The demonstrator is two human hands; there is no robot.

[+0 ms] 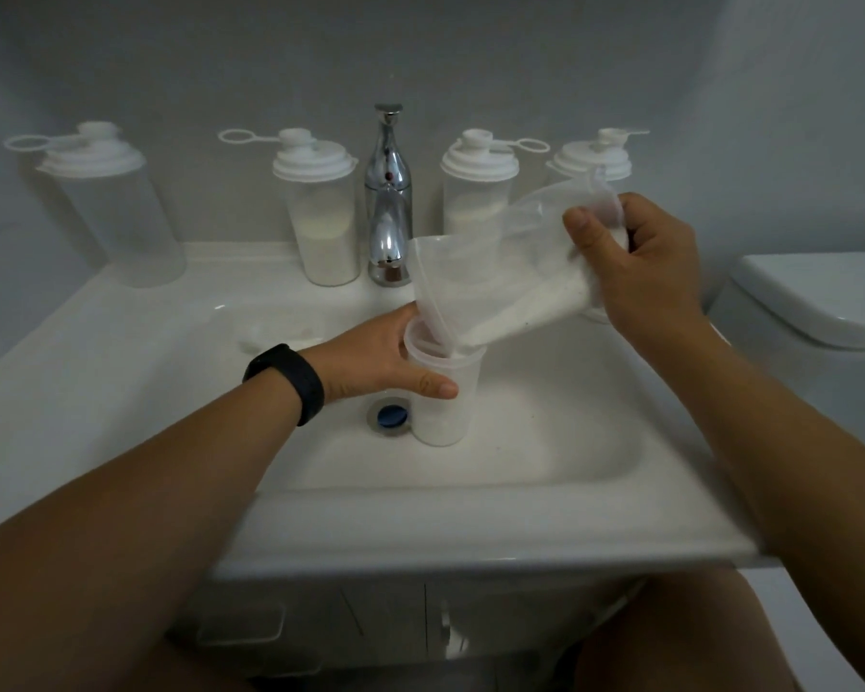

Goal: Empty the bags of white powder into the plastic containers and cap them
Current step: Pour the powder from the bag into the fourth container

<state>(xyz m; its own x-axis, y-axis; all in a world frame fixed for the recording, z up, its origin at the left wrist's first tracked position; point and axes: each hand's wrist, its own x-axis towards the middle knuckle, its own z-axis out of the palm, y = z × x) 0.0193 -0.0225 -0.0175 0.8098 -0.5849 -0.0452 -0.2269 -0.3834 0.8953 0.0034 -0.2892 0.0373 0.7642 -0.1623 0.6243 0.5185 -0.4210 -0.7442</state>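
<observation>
Fingers (588, 232) of the right hand (655, 262) curl round the closed end of a clear, floppy plastic bag of white powder (510, 282), raising it so the contents slide down toward the mouth. That mouth dips inside the rim of an open, translucent plastic container (443, 387), which stands in the basin of a white ceramic sink (545, 442) beside the blue-plugged drain (392, 416), likely so that any spill lands in the bowl. The left hand (370, 362), a black band (290, 379) on its wrist, wraps thumb and fingers round the container's upper wall to steady it against the pour. A low layer of powder shows at the container's bottom. Behind, 4 capped containers line the sink's back ledge, 2 on each side of a chrome tap (389, 202); the far-left container (116, 207) looks empty.
</observation>
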